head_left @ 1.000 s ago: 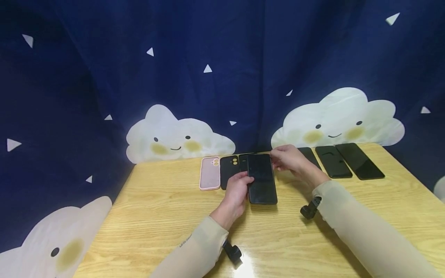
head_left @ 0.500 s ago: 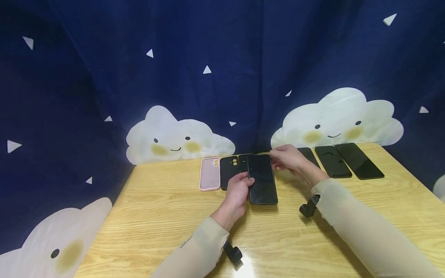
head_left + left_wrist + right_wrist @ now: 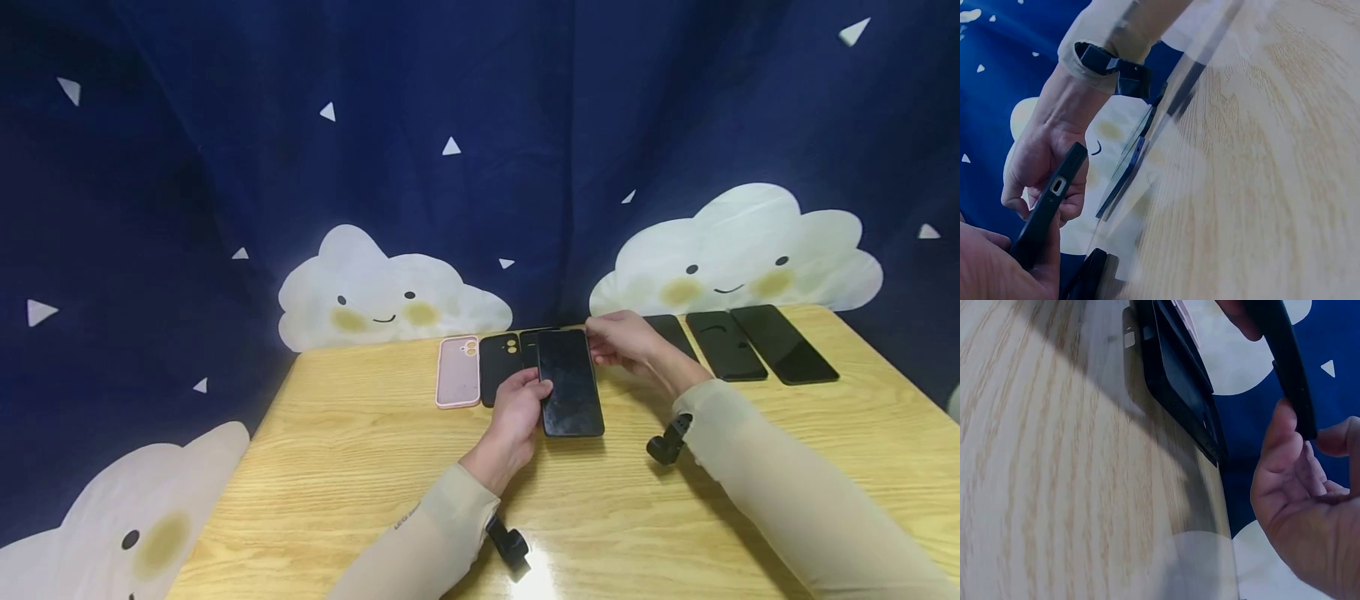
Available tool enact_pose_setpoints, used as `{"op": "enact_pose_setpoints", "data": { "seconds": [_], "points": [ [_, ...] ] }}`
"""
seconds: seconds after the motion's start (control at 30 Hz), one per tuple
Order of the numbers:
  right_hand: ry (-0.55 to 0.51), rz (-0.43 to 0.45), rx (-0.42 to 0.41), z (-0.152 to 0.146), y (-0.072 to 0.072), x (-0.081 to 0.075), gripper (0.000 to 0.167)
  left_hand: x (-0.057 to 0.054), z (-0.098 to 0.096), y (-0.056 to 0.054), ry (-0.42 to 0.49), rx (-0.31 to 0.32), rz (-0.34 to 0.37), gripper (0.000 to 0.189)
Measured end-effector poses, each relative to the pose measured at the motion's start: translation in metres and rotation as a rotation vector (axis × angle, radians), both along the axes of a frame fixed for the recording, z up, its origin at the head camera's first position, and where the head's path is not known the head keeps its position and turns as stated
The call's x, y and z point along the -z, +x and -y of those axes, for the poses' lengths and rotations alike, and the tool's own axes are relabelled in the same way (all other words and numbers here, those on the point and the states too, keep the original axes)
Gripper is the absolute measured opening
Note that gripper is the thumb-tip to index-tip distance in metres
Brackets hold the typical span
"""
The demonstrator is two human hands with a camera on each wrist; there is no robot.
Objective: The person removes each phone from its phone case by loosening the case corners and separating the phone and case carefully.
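Observation:
A black phone (image 3: 572, 383) with a dark screen, fitted in a black case, is held tilted above the table, screen facing me. My left hand (image 3: 516, 412) grips its left side, thumb over the edge of the screen. At the far right corner, my right hand (image 3: 622, 337) pinches the phone between thumb and fingers; the right wrist view shows these fingertips (image 3: 1283, 419) at the phone's end. The charging port end, with its cutout in the case (image 3: 1058, 185), shows in the left wrist view. The phone's back is hidden in the head view.
Left of the phone lie a pink phone case (image 3: 458, 375), a black case (image 3: 500, 367) and another black case (image 3: 529, 350) partly covered by the held phone. On the right are three dark phones (image 3: 783, 343) in a row. A blue curtain (image 3: 420, 75) hangs behind the wooden table (image 3: 337, 433).

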State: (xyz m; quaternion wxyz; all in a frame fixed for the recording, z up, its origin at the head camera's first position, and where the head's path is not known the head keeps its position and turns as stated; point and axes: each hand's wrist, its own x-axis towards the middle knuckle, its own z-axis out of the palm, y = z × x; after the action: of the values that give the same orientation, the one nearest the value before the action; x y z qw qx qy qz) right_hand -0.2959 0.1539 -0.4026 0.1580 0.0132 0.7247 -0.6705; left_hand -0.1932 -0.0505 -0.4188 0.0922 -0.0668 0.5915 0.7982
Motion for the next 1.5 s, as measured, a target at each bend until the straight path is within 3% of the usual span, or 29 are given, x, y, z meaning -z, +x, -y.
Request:
{"op": "enact_pose_setpoints", "data": {
  "seconds": [0.83,1.1,1.5],
  "points": [
    [-0.09,0.057,-0.014,0.002,-0.005,0.005,0.022,0.0,0.0,-0.001,-0.037,0.004,-0.012,0.027],
    [-0.05,0.058,-0.017,0.001,-0.001,0.003,0.021,-0.002,-0.001,0.0,-0.027,-0.031,-0.009,0.026],
    [0.1,-0.018,-0.06,-0.007,0.018,-0.01,0.04,-0.005,0.003,-0.003,0.008,-0.025,0.003,0.027]
  ]
}}
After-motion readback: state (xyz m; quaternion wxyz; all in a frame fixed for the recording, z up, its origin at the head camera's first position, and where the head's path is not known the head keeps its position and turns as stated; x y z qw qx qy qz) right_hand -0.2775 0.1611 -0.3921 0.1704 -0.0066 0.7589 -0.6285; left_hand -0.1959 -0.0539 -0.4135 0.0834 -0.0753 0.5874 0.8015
